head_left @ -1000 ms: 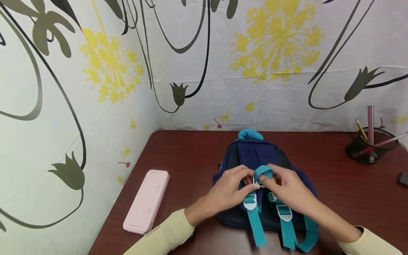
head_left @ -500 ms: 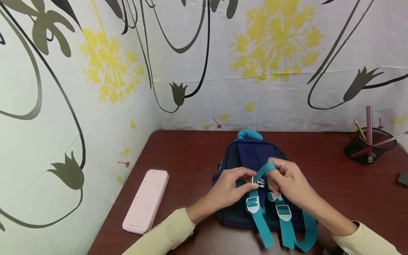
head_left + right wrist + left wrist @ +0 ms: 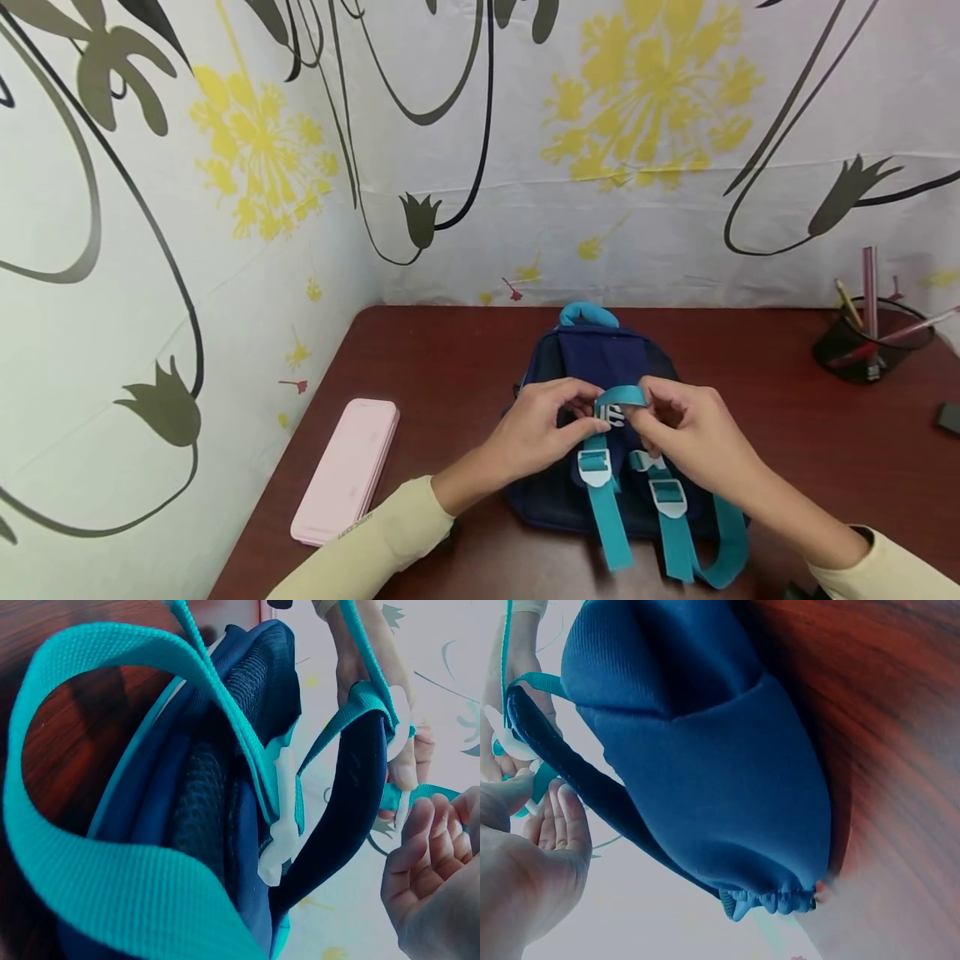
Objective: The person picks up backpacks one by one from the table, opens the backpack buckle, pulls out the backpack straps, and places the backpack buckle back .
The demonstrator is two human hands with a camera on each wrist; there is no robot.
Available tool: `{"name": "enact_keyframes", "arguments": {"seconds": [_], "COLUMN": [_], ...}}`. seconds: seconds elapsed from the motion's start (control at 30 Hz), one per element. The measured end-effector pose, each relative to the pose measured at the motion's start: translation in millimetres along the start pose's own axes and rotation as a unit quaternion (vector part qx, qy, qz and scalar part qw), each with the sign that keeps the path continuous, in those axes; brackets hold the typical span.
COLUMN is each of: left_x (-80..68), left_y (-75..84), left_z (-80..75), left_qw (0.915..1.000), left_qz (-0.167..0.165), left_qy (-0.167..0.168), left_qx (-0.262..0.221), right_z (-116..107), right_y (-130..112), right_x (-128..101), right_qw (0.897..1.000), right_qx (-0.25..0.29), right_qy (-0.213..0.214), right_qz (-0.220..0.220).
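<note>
A small navy backpack lies on the table with its shoulder straps facing up. Over it, my left hand pinches a white plastic buckle on the left teal strap between thumb and fingers. The thumb and index finger of my right hand pinch a loop of teal webbing that arches out of that buckle. Below hangs a white slider with a loose strap tail. In the right wrist view, the webbing runs from the buckle toward my right fingers. The buckle's far side is hidden.
A second teal strap with a white slider hangs at the bag's front right. A pink case lies to the left on the dark red table. At the back right stands a black mesh pen cup, with a dark object near the right edge.
My right hand has moved right with the webbing, drawing the round loop into a longer, flatter arch. My left hand stays at the buckle, and the hanging tail has swung slightly.
</note>
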State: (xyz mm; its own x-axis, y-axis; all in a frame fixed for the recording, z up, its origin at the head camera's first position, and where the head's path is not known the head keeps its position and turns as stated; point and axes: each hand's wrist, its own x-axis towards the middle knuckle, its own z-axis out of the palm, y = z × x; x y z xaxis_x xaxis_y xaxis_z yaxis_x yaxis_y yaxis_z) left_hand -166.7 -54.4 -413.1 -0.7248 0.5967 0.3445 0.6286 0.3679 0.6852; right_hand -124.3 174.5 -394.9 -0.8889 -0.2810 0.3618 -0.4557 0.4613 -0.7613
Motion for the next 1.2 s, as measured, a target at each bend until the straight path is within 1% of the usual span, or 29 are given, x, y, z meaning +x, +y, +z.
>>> {"name": "enact_keyframes", "arguments": {"seconds": [0.1, 0.2, 0.27, 0.3, 0.37, 0.47, 0.57, 0.7, 0.8, 0.93, 1.03, 1.1, 1.2], "left_x": [-0.7, -1.9, -2.7, -3.0, -3.4, -3.0, -2.7, -3.3, -4.7, -6.1, -6.2, -6.0, -5.8], "left_y": [1.4, 3.0, 3.8, 4.2, 5.3, 7.0, 8.6, 11.2, 13.0, 14.0, 14.3, 14.2, 14.1], "left_z": [-2.0, -3.2, -3.3, -3.3, -3.8, -4.5, -5.6, -7.2, -8.1, -8.9, -9.9, -10.6, -11.5], "left_qw": [1.0000, 0.9999, 0.9999, 0.9999, 0.9999, 0.9998, 0.9995, 0.9989, 0.9985, 0.9981, 0.9978, 0.9977, 0.9971], "left_qz": [-0.008, -0.013, -0.015, -0.015, -0.014, -0.013, -0.014, -0.015, -0.016, -0.018, -0.013, -0.007, -0.009], "left_qy": [-0.001, -0.002, -0.002, -0.001, 0.006, 0.016, 0.027, 0.034, 0.039, 0.045, 0.050, 0.055, 0.060], "left_qx": [0.003, 0.000, 0.003, 0.002, 0.002, 0.004, -0.004, -0.029, -0.036, -0.039, -0.042, -0.039, -0.046], "right_z": [-1, -2, -2, -2, -1, 2, 5, 7, 9, 10, 10, 10, 11], "right_y": [-1, -2, -3, -3, -4, -2, 1, 6, 9, 10, 12, 14, 18], "right_x": [-1, -2, -4, -5, -6, -9, -9, -7, -4, -1, 1, 3, 4], "right_qw": [0.999, 0.996, 0.993, 0.993, 0.996, 0.999, 0.997, 0.988, 0.981, 0.967, 0.957, 0.952, 0.949], "right_qx": [-0.026, -0.063, -0.077, -0.078, -0.067, -0.028, 0.027, 0.089, 0.120, 0.162, 0.181, 0.188, 0.190], "right_qy": [0.018, 0.048, 0.060, 0.060, 0.050, 0.025, -0.017, -0.066, -0.083, -0.102, -0.110, -0.111, -0.114], "right_qz": [-0.016, -0.048, -0.061, -0.060, -0.041, 0.018, 0.070, 0.110, 0.131, 0.167, 0.198, 0.212, 0.226]}}
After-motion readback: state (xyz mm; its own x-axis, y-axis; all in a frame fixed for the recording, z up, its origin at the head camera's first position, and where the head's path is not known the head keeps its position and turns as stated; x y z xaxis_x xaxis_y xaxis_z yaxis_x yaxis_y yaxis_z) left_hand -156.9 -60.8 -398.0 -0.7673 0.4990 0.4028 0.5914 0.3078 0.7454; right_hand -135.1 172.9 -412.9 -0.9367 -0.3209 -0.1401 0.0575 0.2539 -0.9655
